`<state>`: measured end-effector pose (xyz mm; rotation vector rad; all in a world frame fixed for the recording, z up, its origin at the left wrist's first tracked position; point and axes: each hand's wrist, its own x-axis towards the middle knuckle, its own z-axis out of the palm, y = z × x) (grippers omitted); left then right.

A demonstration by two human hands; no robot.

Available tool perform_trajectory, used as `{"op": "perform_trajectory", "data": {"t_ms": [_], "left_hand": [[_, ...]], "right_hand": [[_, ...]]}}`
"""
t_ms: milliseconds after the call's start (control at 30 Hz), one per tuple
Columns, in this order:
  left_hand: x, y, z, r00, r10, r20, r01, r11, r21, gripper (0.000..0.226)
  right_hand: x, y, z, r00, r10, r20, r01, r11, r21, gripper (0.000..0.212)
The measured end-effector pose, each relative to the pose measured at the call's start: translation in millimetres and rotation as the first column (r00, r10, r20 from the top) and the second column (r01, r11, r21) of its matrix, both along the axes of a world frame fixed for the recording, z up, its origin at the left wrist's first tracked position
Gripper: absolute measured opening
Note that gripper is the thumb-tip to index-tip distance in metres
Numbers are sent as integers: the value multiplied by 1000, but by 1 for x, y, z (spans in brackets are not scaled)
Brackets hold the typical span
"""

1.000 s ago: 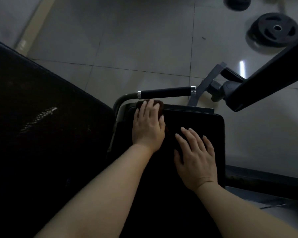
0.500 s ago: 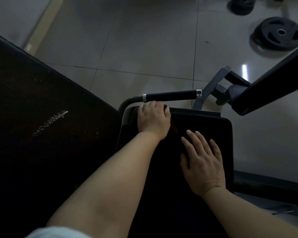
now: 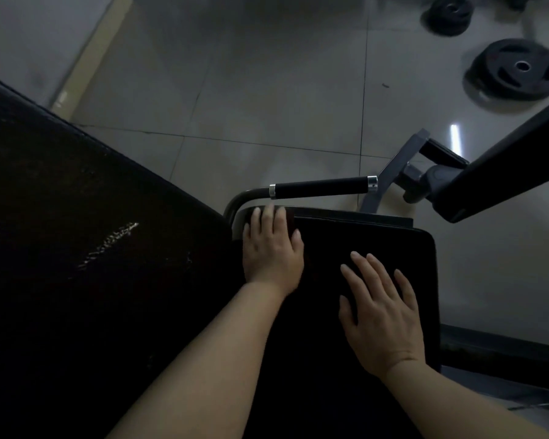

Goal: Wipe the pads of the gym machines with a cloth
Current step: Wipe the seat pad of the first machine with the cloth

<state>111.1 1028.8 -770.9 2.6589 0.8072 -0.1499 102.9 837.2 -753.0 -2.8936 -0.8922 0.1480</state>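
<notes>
Both hands lie flat on the black seat pad: left hand at its far left corner, perhaps over a dark cloth; right hand nearer, fingers spread.

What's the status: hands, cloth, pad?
Left hand flat at the pad's far left corner, cloth barely visible beneath. Right hand flat on pad, bracing. Handle just beyond left fingertips.

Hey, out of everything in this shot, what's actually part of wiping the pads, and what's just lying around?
Part of the job:
left hand pressing the cloth
cloth, mostly hidden under that hand
seat pad
right hand flat on the pad
large pad at left

Just lying about:
near weight plate
far weight plate
handle bar
</notes>
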Motion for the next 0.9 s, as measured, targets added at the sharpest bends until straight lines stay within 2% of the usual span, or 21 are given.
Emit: {"op": "perform_trajectory", "data": {"t_ms": [133,200,300,433,533,700,900], "left_hand": [[22,18,-4,994,86,69,-83,996,-42,47],[8,12,-3,983,146,110,-137,987,-85,53],[-37,-8,-2,977,207,44,-201,973,-110,65],[-92,-41,7,992,117,-45,-117,993,4,76],[-74,-32,7,991,94,-98,-90,995,42,75],[-3,3,-3,987,136,-87,-138,990,-15,68],[-58,-18,4,998,61,-8,-61,998,-17,64]], "right_hand": [[0,0,-1,1000,-1,7,1,1000,-7,52],[0,-1,-1,1000,-3,5,3,1000,-14,52],[-1,0,-1,1000,-2,2,2,1000,-24,52],[-2,2,0,1000,-11,0,11,999,-32,53],[-3,2,0,1000,-9,2,9,999,-32,53],[-1,1,-1,1000,-2,26,3,999,-36,52],[-1,2,-1,999,-6,37,7,999,-42,55]]}}
